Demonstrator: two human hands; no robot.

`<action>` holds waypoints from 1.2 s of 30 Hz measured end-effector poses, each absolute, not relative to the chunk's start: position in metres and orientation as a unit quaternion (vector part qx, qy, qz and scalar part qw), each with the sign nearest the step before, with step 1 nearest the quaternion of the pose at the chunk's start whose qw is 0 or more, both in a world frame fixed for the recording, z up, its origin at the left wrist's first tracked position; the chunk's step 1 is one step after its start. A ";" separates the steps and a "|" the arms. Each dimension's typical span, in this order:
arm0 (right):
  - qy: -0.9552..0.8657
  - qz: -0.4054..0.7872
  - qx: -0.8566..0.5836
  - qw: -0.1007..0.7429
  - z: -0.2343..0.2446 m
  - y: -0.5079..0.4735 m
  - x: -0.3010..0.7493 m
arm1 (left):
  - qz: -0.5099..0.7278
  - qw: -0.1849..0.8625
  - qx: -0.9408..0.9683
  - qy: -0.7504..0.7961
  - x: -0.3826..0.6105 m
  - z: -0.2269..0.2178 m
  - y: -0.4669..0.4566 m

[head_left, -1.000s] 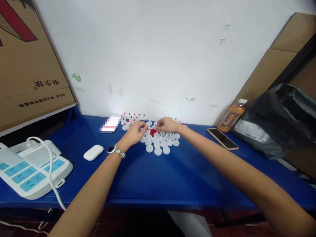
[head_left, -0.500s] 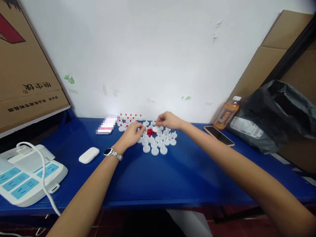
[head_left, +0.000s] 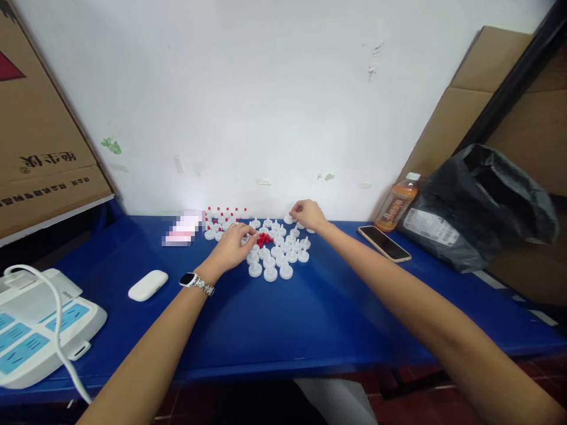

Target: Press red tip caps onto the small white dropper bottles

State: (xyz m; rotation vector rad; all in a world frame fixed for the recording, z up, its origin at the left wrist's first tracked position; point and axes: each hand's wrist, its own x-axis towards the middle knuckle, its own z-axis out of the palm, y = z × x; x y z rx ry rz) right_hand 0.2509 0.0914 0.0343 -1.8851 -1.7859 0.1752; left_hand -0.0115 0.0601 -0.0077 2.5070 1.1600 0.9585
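White nozzle caps (head_left: 270,274), round with a thin spout on top, stand clustered on the blue table. A small heap of red tips (head_left: 264,239) lies among them. My left hand (head_left: 233,247), wearing a watch, hovers at the heap's left side with thumb and forefinger brought together; what they hold, if anything, is too small to make out. At the back of the cluster, my right hand (head_left: 309,215) pinches a white nozzle cap (head_left: 288,219). Behind my left hand stand several white caps with red tips on their spouts (head_left: 209,233), partly hidden by the fingers.
On the left are a white earphone case (head_left: 148,285) and a power strip (head_left: 44,330) with its cable. To the right lie a phone (head_left: 385,243), an orange drink bottle (head_left: 396,203) and a black plastic bag (head_left: 473,206). A white wall (head_left: 266,106) closes the back.
My right hand has moved back and right from the heap, taking a white nozzle cap along. My left hand stays near the red tips. The camera view has shifted slightly.
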 end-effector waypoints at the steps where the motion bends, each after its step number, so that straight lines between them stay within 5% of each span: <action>1: -0.659 0.056 -0.706 0.253 0.031 0.095 0.250 | 0.324 0.108 0.853 0.395 -0.011 -0.008 0.060; 7: -0.683 0.056 -0.709 0.169 0.018 0.105 0.246 | 0.320 0.098 0.852 0.403 -0.013 -0.005 0.060; 16: -0.719 0.001 -0.657 0.227 0.024 0.097 0.212 | 0.397 0.047 0.733 0.550 -0.061 -0.002 0.077; 27: -0.783 0.023 -0.598 0.166 0.019 0.129 0.109 | 0.377 0.089 0.741 0.548 -0.063 -0.009 0.078; 36: -0.759 0.037 -0.600 0.250 0.015 0.124 0.102 | 0.397 0.089 0.740 0.536 -0.061 -0.004 0.076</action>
